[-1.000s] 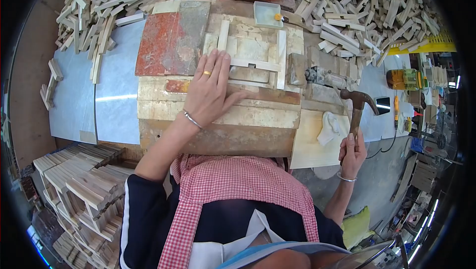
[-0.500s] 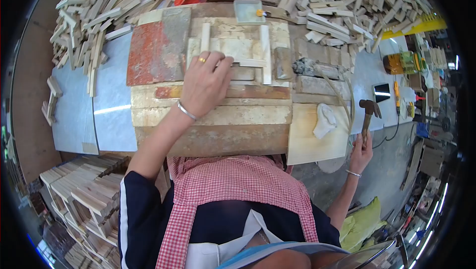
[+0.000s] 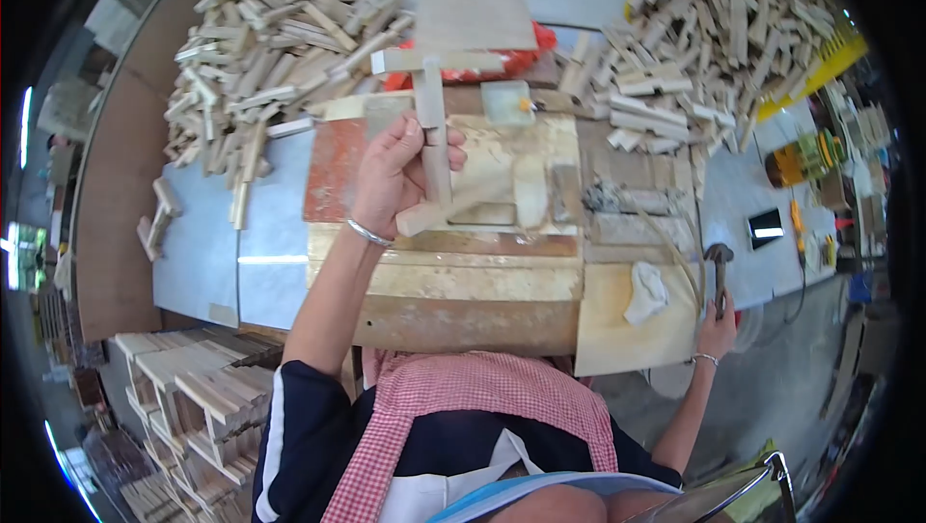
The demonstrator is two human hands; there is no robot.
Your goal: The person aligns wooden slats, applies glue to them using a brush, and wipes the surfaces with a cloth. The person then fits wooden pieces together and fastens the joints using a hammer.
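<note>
My left hand (image 3: 397, 176) is closed around the middle bar of an H-shaped wooden frame (image 3: 434, 98), lifted above the worn work board (image 3: 444, 282). One end bar of the frame points away from me; the other lies near my wrist, slightly blurred. Off to the right, my right hand (image 3: 716, 332) grips the handle of a hammer (image 3: 720, 277), its head upward, beside the table edge. The red-and-grey worn plate (image 3: 330, 176) lies on the board left of my left hand.
Heaps of wooden pieces lie at the back left (image 3: 280, 41) and back right (image 3: 733, 31). A clear dish (image 3: 506, 103), a white cloth (image 3: 646, 293) and a phone (image 3: 765, 229) are on the table. Stacked wooden frames (image 3: 203, 398) stand lower left.
My left hand has picked the wooden frame up off the board and turned it. The right hand still holds the hammer, now lower in view. The camera view has shifted.
</note>
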